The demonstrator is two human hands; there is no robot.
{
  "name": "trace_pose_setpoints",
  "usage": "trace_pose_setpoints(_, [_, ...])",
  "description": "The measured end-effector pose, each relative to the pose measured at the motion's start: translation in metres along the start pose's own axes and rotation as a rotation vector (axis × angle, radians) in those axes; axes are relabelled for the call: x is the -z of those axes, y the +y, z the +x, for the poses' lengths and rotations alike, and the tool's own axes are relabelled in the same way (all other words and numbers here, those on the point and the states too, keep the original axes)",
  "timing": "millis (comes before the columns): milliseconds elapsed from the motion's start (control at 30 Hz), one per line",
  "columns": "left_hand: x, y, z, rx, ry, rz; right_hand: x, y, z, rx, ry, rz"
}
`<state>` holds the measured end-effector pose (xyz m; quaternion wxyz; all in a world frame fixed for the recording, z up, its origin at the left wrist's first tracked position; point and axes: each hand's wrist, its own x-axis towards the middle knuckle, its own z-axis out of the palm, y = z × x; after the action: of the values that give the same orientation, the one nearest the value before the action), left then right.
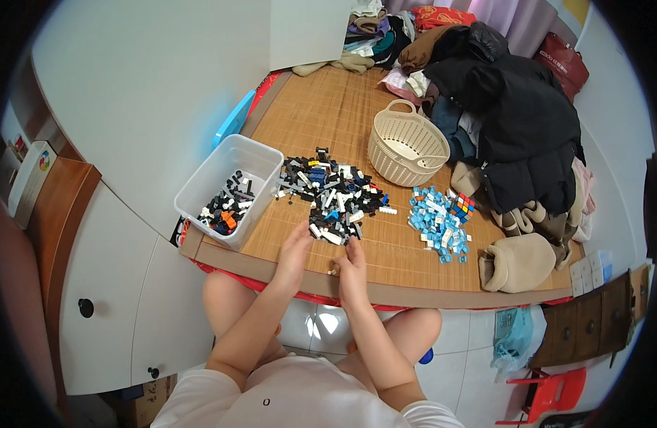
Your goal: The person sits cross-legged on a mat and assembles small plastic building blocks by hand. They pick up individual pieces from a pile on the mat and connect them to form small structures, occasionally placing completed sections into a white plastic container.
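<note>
While both hands are placed at the near edge of a heap of small building bricks (330, 191), no firm grip on any large piece is shown. The left hand (292, 258) is laid against the heap's near left side, its fingers extended and loosely together. The right hand (352, 277) is set just to the right with its thumb raised, and a tiny white piece (333, 270) is seen beside its fingers; whether that piece is pinched or merely lies there cannot be told.

The heap, made up mostly of black, grey and white bricks, is spread on a woven mat (392, 267) directly in front of the person. To its left, more bricks, some orange, are held in a clear plastic box (263, 192), behind which a blue lid (234, 119) is stood on edge. To the right of the heap, a separate cluster of light blue and white pieces (437, 222) is scattered, with a colored puzzle cube (462, 207) placed at its upper right. Above that cluster, a cream basket (398, 160) is set upright. Farther right, dark and beige clothes (521, 121) are piled.
</note>
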<state>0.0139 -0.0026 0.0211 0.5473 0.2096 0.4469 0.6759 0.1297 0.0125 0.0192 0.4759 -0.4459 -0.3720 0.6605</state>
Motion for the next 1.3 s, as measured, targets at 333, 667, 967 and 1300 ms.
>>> trace_pose_setpoints(333, [-0.009,-0.014,-0.007,0.044,-0.055,-0.007,-0.01,0.016,0.001,0.027,-0.032,-0.069])
trace_pose_setpoints(667, [-0.013,-0.025,-0.011,-0.009,-0.089,-0.166,-0.012,0.023,0.003,-0.01,-0.102,0.0])
trace_pose_setpoints(967, [-0.009,-0.021,-0.016,-0.026,0.0,-0.099,0.001,0.017,-0.001,0.118,-0.076,-0.116])
trace_pose_setpoints(1300, [0.008,-0.021,-0.026,0.0,-0.056,-0.052,0.028,0.007,-0.035,0.45,-0.255,-1.066])
